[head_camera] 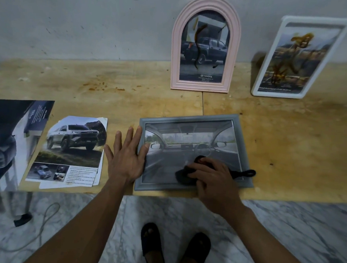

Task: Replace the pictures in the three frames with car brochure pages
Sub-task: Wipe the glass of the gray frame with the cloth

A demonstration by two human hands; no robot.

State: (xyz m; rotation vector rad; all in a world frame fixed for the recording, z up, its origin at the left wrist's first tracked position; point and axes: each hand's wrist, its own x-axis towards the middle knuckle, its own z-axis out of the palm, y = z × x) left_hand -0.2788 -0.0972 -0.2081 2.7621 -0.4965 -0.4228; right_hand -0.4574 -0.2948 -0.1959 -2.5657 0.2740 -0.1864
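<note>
Grey frame [195, 153] lies flat (car-interior page inside); left hand [125, 158], fingers spread, presses its left edge; right hand [212, 179] grips a dark cloth [186, 174] on the glass.

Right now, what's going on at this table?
A person is wiping the glass of a grey frame lying flat on the table. The right hand rubs it with a dark cloth; the left hand lies flat at its edge. Two other frames already show car pictures.
</note>
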